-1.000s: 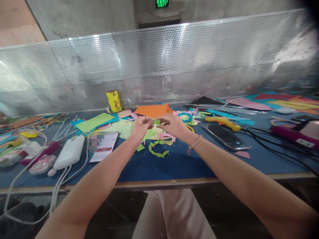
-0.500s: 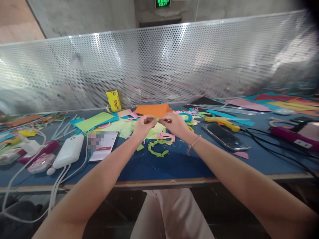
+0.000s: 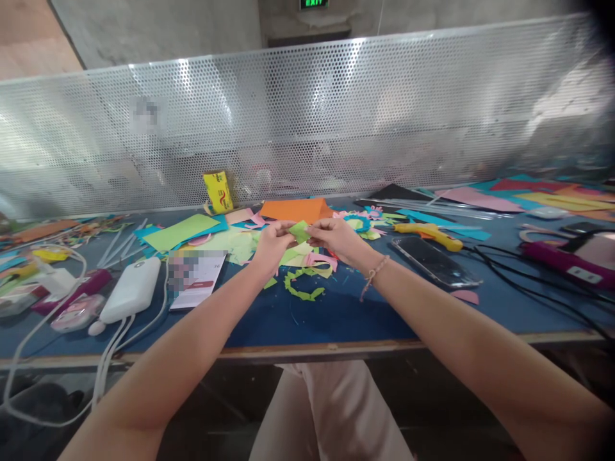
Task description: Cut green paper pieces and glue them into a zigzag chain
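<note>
Green paper (image 3: pixel 300 232) in both hands (image 3: pixel 273 243) (image 3: pixel 339 239)

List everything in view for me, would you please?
Paper piece: one, green, between left hand and right hand
Jagged paper strip: one, green, on table before hands
Sheet: one, orange, beyond hands
Paper scraps: many, mixed colours, across table
Packet: one, yellow, near mesh screen
Glue gun: at least one, yellow, right side
Lit phone: one, pale screen, left
Dark phone: one, black, right
Power bank: one, white, left
Power strips: two, purple, left and right
Sticks: several, clear, both sides
Cables: several, white left, black right
Table: one, blue, foreground
Mesh screen: one, silver, behind table
Exit sign: one, green, top
Bracelet: one, pinkish, right wrist
Hands: two, bare, centre
</note>
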Tool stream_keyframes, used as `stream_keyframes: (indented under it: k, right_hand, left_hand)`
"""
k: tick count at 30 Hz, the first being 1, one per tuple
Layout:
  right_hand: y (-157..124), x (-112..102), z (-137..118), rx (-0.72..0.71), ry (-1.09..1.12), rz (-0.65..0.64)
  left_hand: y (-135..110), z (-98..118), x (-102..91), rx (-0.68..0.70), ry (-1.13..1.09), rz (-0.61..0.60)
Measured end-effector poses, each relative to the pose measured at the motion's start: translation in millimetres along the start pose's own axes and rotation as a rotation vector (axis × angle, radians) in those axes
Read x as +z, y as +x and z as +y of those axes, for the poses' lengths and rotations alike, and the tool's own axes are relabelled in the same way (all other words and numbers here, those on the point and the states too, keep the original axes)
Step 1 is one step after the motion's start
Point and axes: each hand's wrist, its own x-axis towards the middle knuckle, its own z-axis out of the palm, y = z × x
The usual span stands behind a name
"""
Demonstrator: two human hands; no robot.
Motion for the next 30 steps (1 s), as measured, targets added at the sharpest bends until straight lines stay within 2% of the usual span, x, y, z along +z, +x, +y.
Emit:
stream_keyframes:
  k: [3,11,18,22,30]
  right_hand:
    - [0.8,0.2,0.2,0.069,0.127,-0.019]
    - [4.2,-0.9,2.5,0.016,0.067,0.000]
    - [6.9,-2.5,5.9,0.023,0.179,-0.014]
    - [4.0,-2.0,2.1,0.051,0.234,-0.008]
    - [1.5,-0.2,-1.6,0.002,0.194,-0.007]
  left_hand:
    - [3.2,-3.0,-3.0,0.000,0.020,0.001]
    - [6.1,0.1,-7.8,0.074,0.180,-0.004]
    - [5.1,-3.7,-6.1,0.035,0.072,-0.059]
    - [2.6,-2.0,-4.5,-0.008,0.012,-0.036]
    - [-1.1,8.5,-2.4,-0.135,-0.145,-0.027]
